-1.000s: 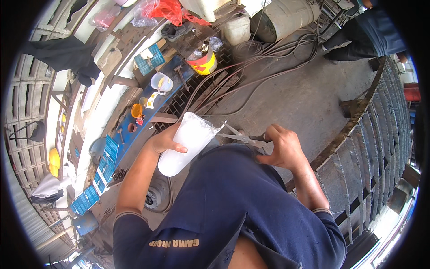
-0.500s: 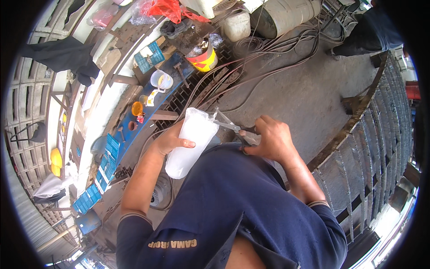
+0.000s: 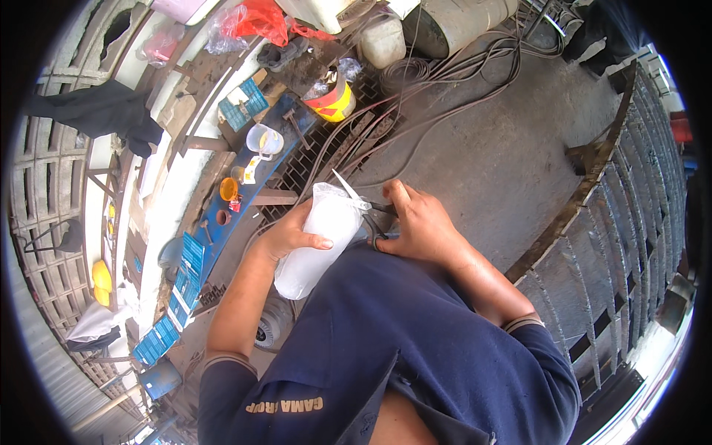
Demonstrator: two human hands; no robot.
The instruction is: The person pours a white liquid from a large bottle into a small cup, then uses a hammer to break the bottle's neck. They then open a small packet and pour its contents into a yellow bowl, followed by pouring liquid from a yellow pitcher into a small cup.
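Note:
My left hand is wrapped round a long, rounded plastic bag packed with something white, perhaps ice. The thumb lies across its front and the fingers go behind it. In my right hand is a pair of scissors with dark handles, the fingers and thumb in the loops. Its blades are spread at the bag's upper right corner, one pointing up and left past the edge. Whether a blade lies inside the plastic is too small to tell.
On the left a blue bench carries a clear measuring jug, an orange cup and a hammer. Beyond stand a yellow-red bucket and coiled hoses. A slatted metal frame fills the right; a person's leg is far right.
My right hand has moved left and nearer the bag with the scissors. Their blades now spread wider at the bag's upper corner. The left hand keeps its hold.

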